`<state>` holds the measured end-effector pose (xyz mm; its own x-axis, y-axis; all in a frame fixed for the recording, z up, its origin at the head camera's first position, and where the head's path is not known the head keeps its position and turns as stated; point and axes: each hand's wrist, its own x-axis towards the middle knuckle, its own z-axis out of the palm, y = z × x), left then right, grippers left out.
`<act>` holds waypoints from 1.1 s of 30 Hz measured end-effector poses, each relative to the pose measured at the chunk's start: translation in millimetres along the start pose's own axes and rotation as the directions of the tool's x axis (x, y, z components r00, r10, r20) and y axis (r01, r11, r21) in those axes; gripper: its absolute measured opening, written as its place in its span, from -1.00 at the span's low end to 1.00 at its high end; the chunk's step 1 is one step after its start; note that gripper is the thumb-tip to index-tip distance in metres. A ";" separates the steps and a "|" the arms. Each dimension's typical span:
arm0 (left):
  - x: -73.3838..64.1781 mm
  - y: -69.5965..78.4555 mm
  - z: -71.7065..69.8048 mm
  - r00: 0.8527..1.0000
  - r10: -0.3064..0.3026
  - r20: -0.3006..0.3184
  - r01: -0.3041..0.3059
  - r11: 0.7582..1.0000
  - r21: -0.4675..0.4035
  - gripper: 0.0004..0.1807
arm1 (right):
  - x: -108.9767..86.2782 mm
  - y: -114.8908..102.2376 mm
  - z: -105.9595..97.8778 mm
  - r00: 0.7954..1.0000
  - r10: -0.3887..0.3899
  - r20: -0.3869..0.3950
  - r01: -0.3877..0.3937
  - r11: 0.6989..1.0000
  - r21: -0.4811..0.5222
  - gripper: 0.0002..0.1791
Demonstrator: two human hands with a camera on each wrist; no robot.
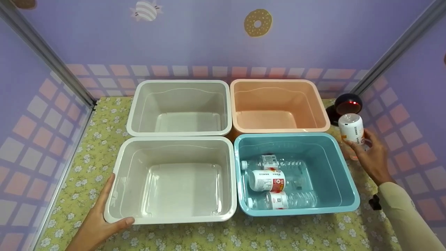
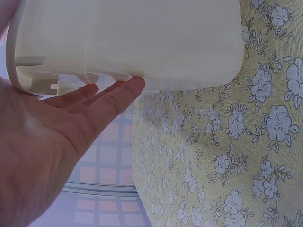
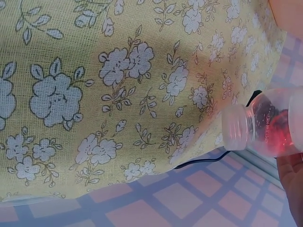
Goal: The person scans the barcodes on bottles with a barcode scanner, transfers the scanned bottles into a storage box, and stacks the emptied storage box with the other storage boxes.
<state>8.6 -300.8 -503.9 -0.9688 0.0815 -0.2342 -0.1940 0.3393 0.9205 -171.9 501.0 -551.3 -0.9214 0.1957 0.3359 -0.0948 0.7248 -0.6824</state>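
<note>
Bottle (image 1: 351,128) outside blue bin rim (image 1: 299,211)

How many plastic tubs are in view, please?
4: the blue tub at front right, the orange tub behind it, the front-left pale tub, and the back-left pale tub. None seems hidden.

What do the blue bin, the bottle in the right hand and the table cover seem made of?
Blue bin: probably glossy plastic; smooth moulded rim with sheen. Bottle in the right hand: likely clear plastic, glossy; transparent near its neck. Table cover: matte woven fabric, fibre unclear; weave visible.
</note>
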 end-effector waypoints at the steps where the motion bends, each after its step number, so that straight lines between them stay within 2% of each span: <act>1: 0.3 0.3 -0.1 1.000 0.002 0.003 -0.002 1.000 -0.005 0.38 | 1.0 0.0 -0.1 1.000 -0.003 0.000 0.003 1.000 0.001 -0.27; 6: -0.6 1.1 -1.3 1.000 0.010 0.002 -0.010 1.000 0.012 0.38 | 9.2 -2.0 -0.7 1.000 -0.018 0.023 0.018 1.000 -0.007 -0.29; 14: -2.4 1.7 -1.9 1.000 0.003 -0.005 -0.003 0.999 0.032 0.39 | 21.4 -4.0 -3.0 0.998 0.006 0.069 -0.004 0.999 -0.032 -0.27; 21: -2.3 2.6 -1.1 1.000 -0.002 0.001 0.002 1.000 0.008 0.37 | 25.5 -3.6 -3.5 0.996 0.050 0.078 -0.051 0.999 0.005 -0.29; 26: -2.6 2.8 -0.8 1.000 -0.006 -0.001 0.006 1.000 -0.001 0.37 | 24.6 0.0 -6.4 0.993 0.093 0.069 -0.092 0.996 -0.013 -0.30; 33: -2.7 2.7 -0.3 1.000 -0.006 -0.001 0.006 1.000 -0.008 0.38 | 22.6 5.6 -9.4 0.984 0.141 0.108 -0.142 0.990 0.000 -0.30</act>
<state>10.6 -300.4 -500.7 -0.9678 0.0782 -0.2393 -0.2010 0.3326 0.9214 -189.7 515.7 -541.5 -0.9609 0.2232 0.1640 0.0370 0.6900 -0.7228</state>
